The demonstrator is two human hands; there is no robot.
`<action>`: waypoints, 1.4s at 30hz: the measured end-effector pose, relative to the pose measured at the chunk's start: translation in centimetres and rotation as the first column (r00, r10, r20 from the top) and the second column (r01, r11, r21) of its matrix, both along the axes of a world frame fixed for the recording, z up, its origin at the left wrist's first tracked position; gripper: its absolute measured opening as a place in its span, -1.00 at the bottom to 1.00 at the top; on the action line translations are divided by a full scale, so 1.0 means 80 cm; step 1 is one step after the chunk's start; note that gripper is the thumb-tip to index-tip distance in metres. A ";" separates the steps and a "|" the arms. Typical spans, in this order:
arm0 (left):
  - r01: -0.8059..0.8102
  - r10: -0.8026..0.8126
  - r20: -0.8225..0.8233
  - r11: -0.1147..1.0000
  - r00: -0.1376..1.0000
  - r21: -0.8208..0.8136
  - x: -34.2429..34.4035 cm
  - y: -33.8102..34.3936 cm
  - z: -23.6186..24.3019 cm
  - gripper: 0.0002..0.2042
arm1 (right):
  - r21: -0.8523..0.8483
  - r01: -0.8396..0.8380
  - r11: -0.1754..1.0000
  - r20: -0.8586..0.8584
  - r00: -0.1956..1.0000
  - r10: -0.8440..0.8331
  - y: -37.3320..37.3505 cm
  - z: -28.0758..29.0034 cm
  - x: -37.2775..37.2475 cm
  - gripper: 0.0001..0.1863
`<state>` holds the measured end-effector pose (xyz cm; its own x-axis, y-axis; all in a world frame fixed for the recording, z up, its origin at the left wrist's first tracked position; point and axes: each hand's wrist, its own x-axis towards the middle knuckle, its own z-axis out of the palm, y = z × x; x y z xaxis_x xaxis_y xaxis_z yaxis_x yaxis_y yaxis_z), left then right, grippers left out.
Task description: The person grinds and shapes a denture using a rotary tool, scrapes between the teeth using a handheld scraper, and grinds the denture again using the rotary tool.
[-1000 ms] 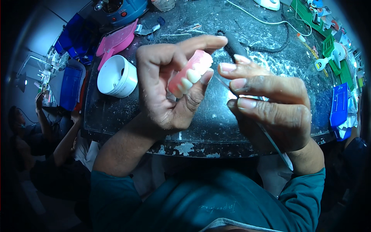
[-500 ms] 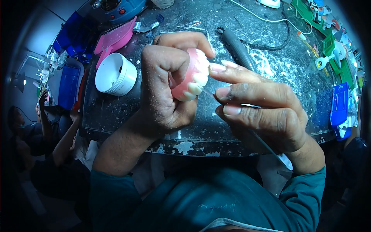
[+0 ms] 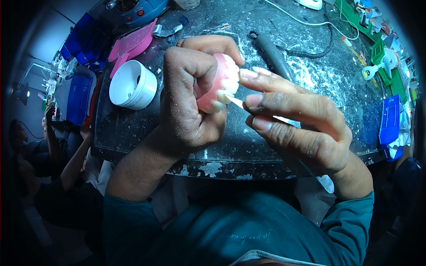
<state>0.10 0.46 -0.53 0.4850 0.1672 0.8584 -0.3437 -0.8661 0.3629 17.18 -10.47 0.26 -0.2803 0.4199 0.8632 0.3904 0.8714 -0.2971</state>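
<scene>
Clasping a denture (image 3: 218,83) in left hand (image 3: 184,93), centre frame, with teeth (image 3: 229,75) turned rightward, probably for access; pinching slender dental carver (image 3: 234,101) in right hand (image 3: 306,122), perhaps touching them.

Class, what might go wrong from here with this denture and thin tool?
The thin tool in the right hand seems to touch the denture close to the left hand; a slip might scratch it or nick that hand.

The denture is held over the bench; if the grip loosened, it might fall and chip.
</scene>
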 end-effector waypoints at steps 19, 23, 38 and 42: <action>0.043 -0.042 0.012 0.996 0.999 -0.078 -0.008 -0.009 0.000 -0.59 | -0.008 -0.069 0.998 0.041 0.997 0.069 -0.004 0.003 0.002 -0.58; 0.051 -0.049 0.018 0.995 0.999 -0.081 -0.007 -0.009 0.001 -0.60 | 0.013 -0.073 0.997 0.067 0.995 0.072 -0.003 0.002 0.003 -0.61; 0.028 -0.027 0.014 0.996 1.000 -0.086 -0.009 -0.012 0.005 -0.61 | -0.010 -0.073 0.997 0.053 0.996 0.074 -0.005 0.002 0.000 -0.62; 0.025 -0.025 0.000 0.995 1.000 -0.096 -0.012 -0.012 0.005 -0.62 | -0.010 -0.081 0.997 0.061 0.995 0.082 -0.003 0.002 -0.001 -0.62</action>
<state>-0.83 -0.48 -0.14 0.4914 0.2363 0.8383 -0.3645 -0.8183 0.4444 17.10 -10.69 0.38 -0.3665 0.3997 0.8402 0.3358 0.8990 -0.2811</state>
